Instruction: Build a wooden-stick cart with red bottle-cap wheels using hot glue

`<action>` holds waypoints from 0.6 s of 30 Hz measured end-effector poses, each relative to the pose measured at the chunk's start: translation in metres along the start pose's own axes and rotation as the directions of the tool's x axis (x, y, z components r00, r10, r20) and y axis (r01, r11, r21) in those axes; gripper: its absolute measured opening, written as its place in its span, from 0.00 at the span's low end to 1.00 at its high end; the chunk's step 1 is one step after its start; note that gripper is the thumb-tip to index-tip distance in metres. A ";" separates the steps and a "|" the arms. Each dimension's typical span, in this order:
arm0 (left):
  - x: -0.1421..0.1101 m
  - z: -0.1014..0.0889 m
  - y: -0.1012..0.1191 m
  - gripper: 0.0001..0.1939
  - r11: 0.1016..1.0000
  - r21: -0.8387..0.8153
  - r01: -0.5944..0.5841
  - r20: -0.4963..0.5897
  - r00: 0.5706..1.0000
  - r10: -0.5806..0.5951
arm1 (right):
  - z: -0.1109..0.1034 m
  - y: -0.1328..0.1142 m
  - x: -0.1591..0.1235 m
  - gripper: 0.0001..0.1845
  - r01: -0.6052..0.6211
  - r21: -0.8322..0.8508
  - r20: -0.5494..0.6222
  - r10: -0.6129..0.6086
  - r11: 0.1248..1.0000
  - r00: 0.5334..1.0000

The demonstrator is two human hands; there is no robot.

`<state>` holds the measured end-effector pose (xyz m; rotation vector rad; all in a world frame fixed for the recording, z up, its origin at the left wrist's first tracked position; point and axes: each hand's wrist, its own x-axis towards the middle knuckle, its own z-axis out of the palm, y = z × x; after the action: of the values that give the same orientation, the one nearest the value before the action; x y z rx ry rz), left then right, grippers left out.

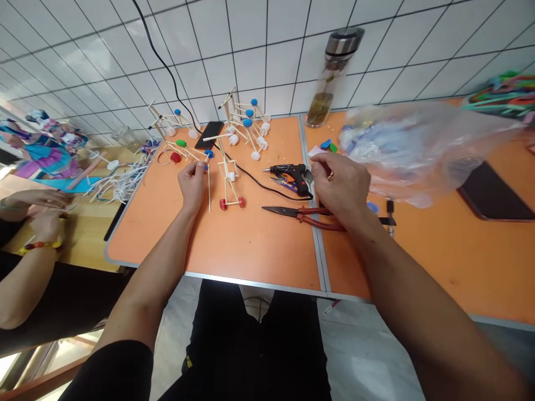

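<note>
My left hand [193,186] is closed in a pinch at a thin wooden stick model with blue caps [209,153]. A loose-looking wooden stick [209,192] runs down beside the fingers. Just right of it stands another stick model with red wheels [223,204]. My right hand [341,181] is closed over the table seam, its fingertips by a small pale piece [316,151]; what it grips, if anything, I cannot make out. To its left lies a black glue gun [292,174]. Red-handled long-nose pliers [288,211] lie partly under the right wrist.
More stick models with bottle-cap wheels [247,122] stand by the wall near a dark phone [210,135]. A tea bottle [324,89], a plastic bag [401,145] and a larger phone [499,192] are on the right. A black cord [259,184] crosses the table. Another person's hands [44,214] are at left.
</note>
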<state>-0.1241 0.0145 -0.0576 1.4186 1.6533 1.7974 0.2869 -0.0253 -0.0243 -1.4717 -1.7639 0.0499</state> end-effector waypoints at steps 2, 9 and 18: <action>0.002 0.001 -0.003 0.15 1.000 -0.019 -0.005 -0.017 1.000 0.005 | -0.006 -0.001 0.004 0.15 -0.098 -0.047 0.031 0.100 0.994 0.995; 0.008 0.002 -0.005 0.15 0.996 -0.081 0.022 -0.063 0.998 -0.027 | -0.011 -0.009 0.009 0.01 -0.259 -0.102 0.194 0.274 0.961 0.942; 0.002 0.009 -0.002 0.19 0.996 -0.082 0.021 -0.053 0.998 -0.026 | 0.001 -0.024 0.007 0.14 -0.300 -0.189 0.365 0.350 0.935 0.862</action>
<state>-0.1186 0.0221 -0.0603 1.3218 1.5964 1.8831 0.2673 -0.0271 -0.0091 -1.9503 -1.8294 0.4474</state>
